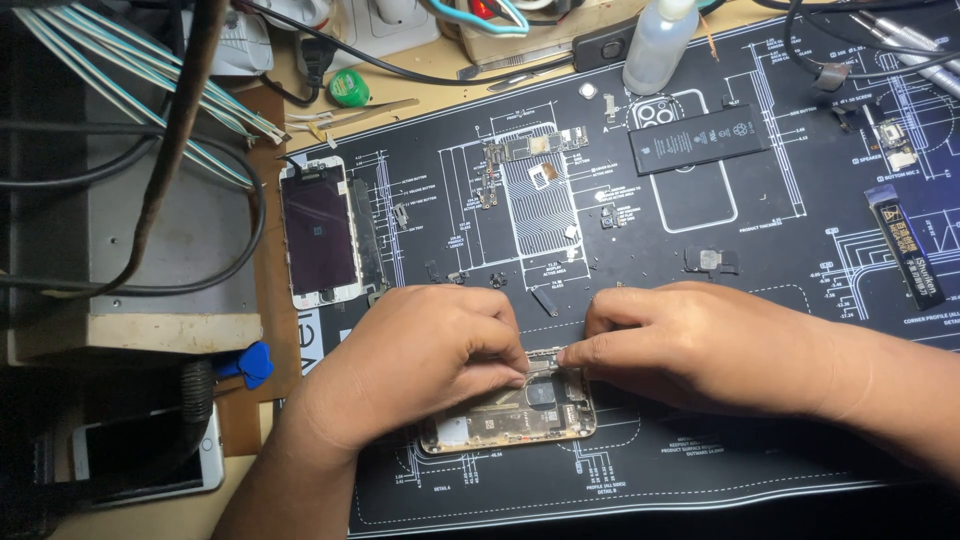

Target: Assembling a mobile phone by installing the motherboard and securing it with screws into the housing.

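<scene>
An opened phone body (505, 420) with a gold frame lies on the black repair mat (760, 300), its insides showing. My left hand (420, 360) rests over its left part, fingers curled at its upper edge. My right hand (690, 340) comes in from the right, and its fingertips pinch a small metal part at the phone's top edge, touching the left hand's fingertips. What exactly lies between the fingers is too small to tell.
A detached phone screen (320, 230) lies at the mat's left. A black battery (698, 138), a logic board (530, 148), small loose parts, a clear bottle (657, 42), a black tool pack (905, 250), a blue pick (252, 362) and another phone (150, 460) lie around. Cables cross the left side.
</scene>
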